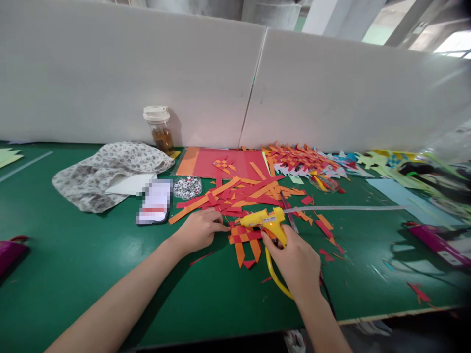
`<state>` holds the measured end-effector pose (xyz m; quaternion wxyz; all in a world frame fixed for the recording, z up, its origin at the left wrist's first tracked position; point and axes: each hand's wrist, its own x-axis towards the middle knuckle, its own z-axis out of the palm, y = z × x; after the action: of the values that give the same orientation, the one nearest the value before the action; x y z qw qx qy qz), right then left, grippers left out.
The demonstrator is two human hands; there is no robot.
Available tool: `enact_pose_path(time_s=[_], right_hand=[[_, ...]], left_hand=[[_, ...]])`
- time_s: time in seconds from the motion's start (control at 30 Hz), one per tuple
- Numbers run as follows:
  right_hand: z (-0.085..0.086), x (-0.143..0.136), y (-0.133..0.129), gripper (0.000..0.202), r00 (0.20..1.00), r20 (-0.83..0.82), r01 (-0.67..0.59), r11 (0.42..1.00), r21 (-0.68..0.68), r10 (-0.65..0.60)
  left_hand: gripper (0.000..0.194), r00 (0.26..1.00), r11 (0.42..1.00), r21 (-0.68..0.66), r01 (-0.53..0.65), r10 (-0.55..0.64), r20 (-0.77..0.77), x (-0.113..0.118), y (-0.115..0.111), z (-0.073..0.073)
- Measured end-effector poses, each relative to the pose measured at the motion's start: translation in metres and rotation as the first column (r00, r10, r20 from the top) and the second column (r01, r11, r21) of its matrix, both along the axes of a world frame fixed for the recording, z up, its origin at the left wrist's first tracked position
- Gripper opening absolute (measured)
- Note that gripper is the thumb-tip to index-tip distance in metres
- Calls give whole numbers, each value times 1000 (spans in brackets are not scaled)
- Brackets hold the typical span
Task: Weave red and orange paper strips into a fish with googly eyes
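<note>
My right hand [300,262] is wrapped round the handle of a yellow hot glue gun [263,219], its nozzle pointing left over a woven red and orange paper piece [241,238]. A clear glue stick [346,208] runs out of the gun's back to the right. My left hand [202,229] is closed, with fingertips pinched at the upper left edge of the woven piece. Those fingertips partly hide what lies between them. The woven piece lies flat on the green table, its pointed strip ends towards me.
Loose red and orange paper strips [235,193] lie behind my hands. A phone [156,201], a bag of googly eyes [187,187], a patterned cloth [110,171] and a drink bottle [160,130] stand left. Finished paper fish [301,159] pile up at back right, before a white partition [128,68].
</note>
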<state>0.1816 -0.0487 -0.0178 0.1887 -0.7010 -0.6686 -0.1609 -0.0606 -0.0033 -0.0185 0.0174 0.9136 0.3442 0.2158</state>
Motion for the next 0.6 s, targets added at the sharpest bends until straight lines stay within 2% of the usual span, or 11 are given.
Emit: enact_pose_path(time_s=[0.23,0.4,0.6], right_hand=[[0,1,-1,43,1000,22,0,1000,-1,0],[1,1,-2,39,998,54,9,999,52,-12],[7,1,-1,40,997,-46,68,998,-7,-68]], left_hand=[[50,1000,1000,5,2,-2,3,0,1,-1],[51,1000,1000,-16,1,-1,7,1,0,-1],[53,1000,999,-32,4,-4,16,2,0,0]])
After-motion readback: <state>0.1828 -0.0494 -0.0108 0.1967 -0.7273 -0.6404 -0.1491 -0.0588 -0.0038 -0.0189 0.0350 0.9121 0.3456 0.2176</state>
